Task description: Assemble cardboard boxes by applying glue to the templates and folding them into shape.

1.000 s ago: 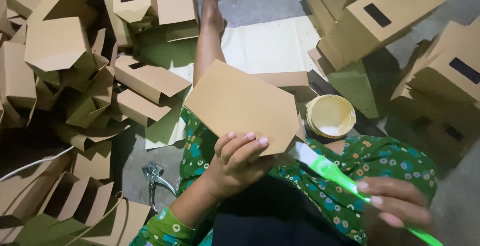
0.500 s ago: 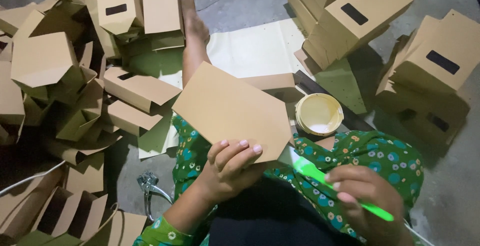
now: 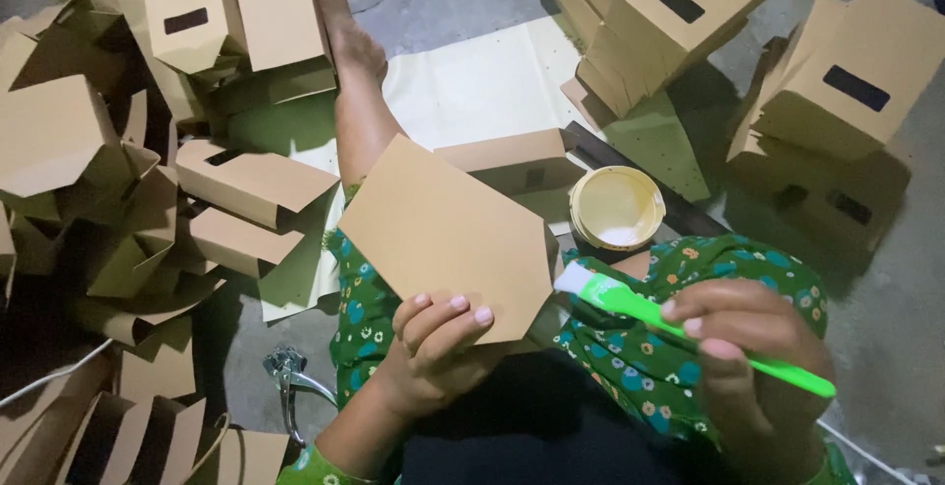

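My left hand (image 3: pixel 433 347) grips the lower edge of a flat brown cardboard piece (image 3: pixel 443 234) shaped like a pointed panel, held over my lap. My right hand (image 3: pixel 743 347) holds a green-handled brush (image 3: pixel 669 318). Its white bristles touch the right edge of the cardboard piece. A round tub of pale yellow glue (image 3: pixel 617 207) sits on the floor just beyond my right knee. My legs wear green flowered cloth, and one bare leg (image 3: pixel 356 91) stretches forward.
Folded brown cardboard bags lie in a heap at the left (image 3: pixel 89 170) and stand in stacks at the upper right (image 3: pixel 689 12) and far right (image 3: pixel 847 121). A pale sheet (image 3: pixel 472 81) covers the grey floor ahead. A metal clip (image 3: pixel 285 367) lies near my left knee.
The brush has come up from low at the right until its bristles meet the cardboard's right edge. The left hand keeps its hold on the piece; the view has shifted slightly.
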